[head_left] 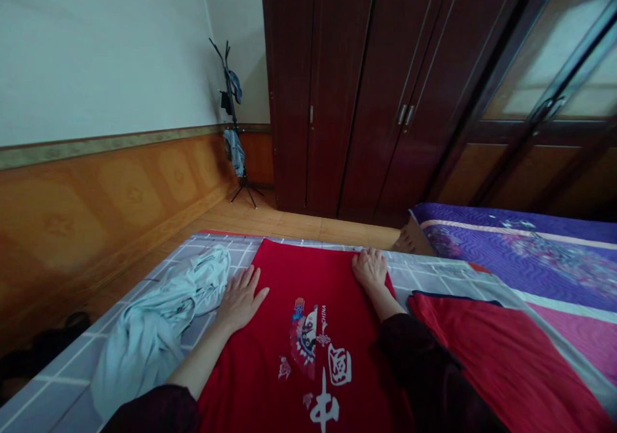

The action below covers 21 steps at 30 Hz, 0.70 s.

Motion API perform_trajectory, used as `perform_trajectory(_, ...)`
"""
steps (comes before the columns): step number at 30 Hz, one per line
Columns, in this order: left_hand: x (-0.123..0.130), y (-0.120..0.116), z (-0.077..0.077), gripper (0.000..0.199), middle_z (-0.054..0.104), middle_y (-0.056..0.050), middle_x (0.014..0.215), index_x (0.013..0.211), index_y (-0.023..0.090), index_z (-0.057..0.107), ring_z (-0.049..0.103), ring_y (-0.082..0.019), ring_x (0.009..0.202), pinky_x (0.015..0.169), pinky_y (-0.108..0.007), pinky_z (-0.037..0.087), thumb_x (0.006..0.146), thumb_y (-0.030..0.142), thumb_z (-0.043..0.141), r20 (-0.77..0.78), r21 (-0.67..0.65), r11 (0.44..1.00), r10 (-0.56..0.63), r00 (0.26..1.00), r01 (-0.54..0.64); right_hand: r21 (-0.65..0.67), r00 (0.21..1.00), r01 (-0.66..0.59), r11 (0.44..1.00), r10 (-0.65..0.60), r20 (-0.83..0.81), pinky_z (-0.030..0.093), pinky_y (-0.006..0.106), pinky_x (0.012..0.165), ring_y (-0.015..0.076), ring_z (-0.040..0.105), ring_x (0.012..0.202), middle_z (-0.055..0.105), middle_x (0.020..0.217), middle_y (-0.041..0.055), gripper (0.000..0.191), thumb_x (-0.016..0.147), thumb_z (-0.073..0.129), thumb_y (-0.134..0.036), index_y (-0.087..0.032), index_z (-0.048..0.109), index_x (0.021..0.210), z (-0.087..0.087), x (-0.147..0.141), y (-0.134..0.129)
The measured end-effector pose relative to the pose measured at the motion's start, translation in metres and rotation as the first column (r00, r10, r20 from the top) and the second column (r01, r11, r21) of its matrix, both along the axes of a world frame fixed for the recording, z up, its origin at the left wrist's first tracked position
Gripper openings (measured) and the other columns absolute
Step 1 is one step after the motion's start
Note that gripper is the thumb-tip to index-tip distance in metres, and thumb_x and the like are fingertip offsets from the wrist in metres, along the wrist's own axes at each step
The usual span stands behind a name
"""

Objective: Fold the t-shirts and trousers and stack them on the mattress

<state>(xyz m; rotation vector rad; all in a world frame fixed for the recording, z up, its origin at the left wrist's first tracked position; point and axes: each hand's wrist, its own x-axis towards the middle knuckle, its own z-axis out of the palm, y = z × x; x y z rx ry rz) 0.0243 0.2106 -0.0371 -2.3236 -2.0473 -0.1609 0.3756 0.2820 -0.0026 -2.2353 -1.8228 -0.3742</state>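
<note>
A red T-shirt (277, 291) with a printed front and white characters lies spread on the grey checked cloth (434, 269) before me. My left hand (241, 297) rests flat along the shirt's left edge, fingers stretched out and a little apart. At the far right corner of the shirt, my right hand (370, 268) has its fingers curled down over the fabric at the edge. Its fingertips are partly hidden. A crumpled pale blue garment (149, 330) lies just left of my left hand. To the right of my right arm is another red garment (501, 349) with a dark edge.
A purple floral bed cover (554, 247) lies at the right, near a cardboard box (413, 237). Behind stand a dark wooden wardrobe (332, 99) and a black coat rack (234, 112) with items hanging on it. A panelled wall (120, 195) runs along the left.
</note>
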Motion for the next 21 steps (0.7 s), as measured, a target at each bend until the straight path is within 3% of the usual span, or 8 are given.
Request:
perform_trajectory(4,0.001,0.003,-0.002,0.066,0.020,-0.010,0.154,0.146,0.013,0.029,0.019,-0.030,0.141,0.112,-0.048,0.018,0.094,0.054,0.027,-0.023,0.007,1.000,-0.009,1.000,0.009,-0.052,0.998,-0.061,0.997,0.059,-0.024,0.031,0.042,0.095,0.0344,0.038,0.126,0.039,0.140,0.0251,0.053,0.091,0.041,-0.036,-0.004,0.045,0.133,-0.003,-0.026,-0.027)
perform_trajectory(6,0.001,0.003,-0.003,0.066,0.022,-0.011,0.154,0.146,0.013,0.030,0.020,-0.031,0.141,0.112,-0.048,0.019,0.093,0.053,0.029,-0.038,0.019,1.000,-0.015,0.999,0.016,-0.086,0.990,-0.142,0.986,0.139,-0.032,0.024,0.038,0.103,0.0293,0.027,0.135,0.030,0.150,0.0158,0.062,0.089,0.045,-0.047,-0.013,0.038,0.141,-0.008,-0.036,-0.042)
perform_trajectory(8,0.000,0.003,-0.004,0.066,0.023,-0.011,0.153,0.146,0.014,0.030,0.021,-0.031,0.141,0.112,-0.048,0.019,0.093,0.053,0.030,-0.048,0.032,0.999,-0.019,0.999,0.021,-0.128,0.984,-0.175,0.976,0.170,-0.049,0.020,0.035,0.106,0.0252,0.025,0.137,0.032,0.150,0.0097,0.064,0.088,0.044,-0.055,-0.020,0.039,0.141,-0.010,-0.033,-0.054)
perform_trajectory(9,0.000,0.003,-0.004,0.066,0.023,-0.011,0.153,0.146,0.014,0.030,0.021,-0.031,0.141,0.112,-0.048,0.019,0.093,0.053,0.030,-0.048,0.034,0.999,-0.020,0.999,0.021,-0.145,0.988,-0.151,0.978,0.144,-0.060,0.020,0.037,0.106,0.0259,0.027,0.136,0.035,0.148,0.0113,0.064,0.089,0.041,-0.056,-0.018,0.040,0.140,-0.008,-0.025,-0.057)
perform_trajectory(13,0.000,0.002,-0.002,0.065,0.021,-0.012,0.154,0.146,0.013,0.030,0.020,-0.031,0.141,0.111,-0.050,0.019,0.094,0.053,0.028,-0.028,0.018,1.000,-0.016,0.999,0.017,-0.174,0.993,0.065,0.983,-0.081,-0.083,0.024,0.055,0.099,0.0396,0.034,0.130,0.038,0.138,0.0324,0.063,0.095,0.030,-0.044,0.003,0.039,0.136,0.009,0.013,-0.057)
perform_trajectory(15,0.001,0.002,-0.001,0.066,0.020,-0.011,0.154,0.146,0.014,0.030,0.019,-0.031,0.141,0.111,-0.050,0.019,0.094,0.054,0.027,-0.008,0.008,1.000,-0.014,1.000,0.014,-0.173,0.993,0.070,0.982,-0.085,-0.080,0.023,0.057,0.099,0.0416,0.031,0.131,0.033,0.141,0.0341,0.064,0.095,0.031,-0.043,0.004,0.035,0.138,0.015,0.014,-0.059)
perform_trajectory(18,0.000,0.002,-0.001,0.066,0.021,-0.011,0.154,0.146,0.015,0.030,0.019,-0.031,0.141,0.112,-0.049,0.018,0.094,0.055,0.026,0.013,0.010,1.000,-0.021,1.000,0.021,-0.196,0.991,-0.118,0.973,0.104,-0.080,0.021,0.048,0.106,0.0348,0.024,0.137,0.025,0.150,0.0225,0.065,0.093,0.037,-0.049,-0.007,0.034,0.143,0.011,-0.018,-0.076)
perform_trajectory(21,-0.002,0.003,0.003,0.065,0.022,-0.011,0.154,0.145,0.015,0.032,0.020,-0.031,0.141,0.112,-0.049,0.018,0.094,0.054,0.027,0.022,0.017,0.999,-0.029,0.999,0.029,-0.245,0.949,-0.316,0.917,0.300,-0.101,0.020,0.042,0.109,0.0293,0.024,0.139,0.030,0.151,0.0137,0.060,0.092,0.041,-0.050,-0.016,0.040,0.142,0.003,-0.062,-0.108)
